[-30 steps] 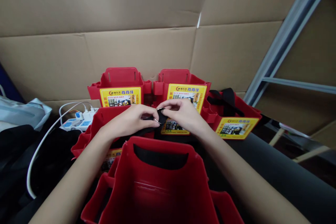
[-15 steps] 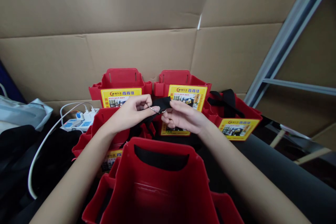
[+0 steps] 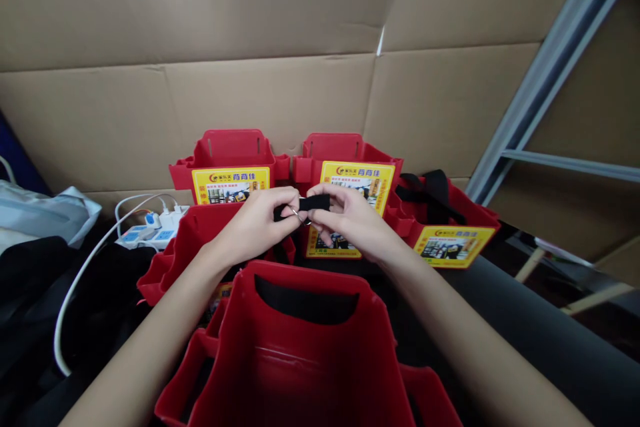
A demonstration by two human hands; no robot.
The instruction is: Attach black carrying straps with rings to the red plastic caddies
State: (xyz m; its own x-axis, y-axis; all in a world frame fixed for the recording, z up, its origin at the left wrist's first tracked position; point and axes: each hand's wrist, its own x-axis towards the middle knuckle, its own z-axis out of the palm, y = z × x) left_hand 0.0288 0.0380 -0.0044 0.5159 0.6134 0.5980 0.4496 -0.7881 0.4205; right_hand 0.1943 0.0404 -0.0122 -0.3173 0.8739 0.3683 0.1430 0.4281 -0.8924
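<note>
Taking the spot where the hands meet as the dial's centre, with twelve pointing away from the person, cardboard [image 3: 225, 13] stands from ten round to two. The dark worktop [image 3: 520, 313] shows at four, and a grey metal frame [image 3: 523, 110] slants up at two.

The near box [image 3: 305, 353], red and open-topped, sits at six, just this side of the hands, with black showing through the slot in its back wall. Four other red boxes stand about: the left box [image 3: 200, 233] at eight, partly behind the left forearm; one back box [image 3: 234, 143] at ten; another back box [image 3: 333, 143] at one; and the right box [image 3: 480, 210] at three, black webbing [image 3: 437, 193] over its rim. A power strip [image 3: 165, 237] lies towards nine.

The left hand [image 3: 257, 223] is pinched on a thin metal ring [image 3: 296, 215]; the right hand [image 3: 357, 220] has its thumb and fingers closed on a black strap [image 3: 316, 202]. The strap's visible stretch runs nine to three, bridging the fingertips: it lies at three from the left hand and nine from the right. Both hands touch it or its ring, so neither is clearly nearer. The ring sits at the strap's nine o'clock end; whether it passes through is hidden by fingers.
</note>
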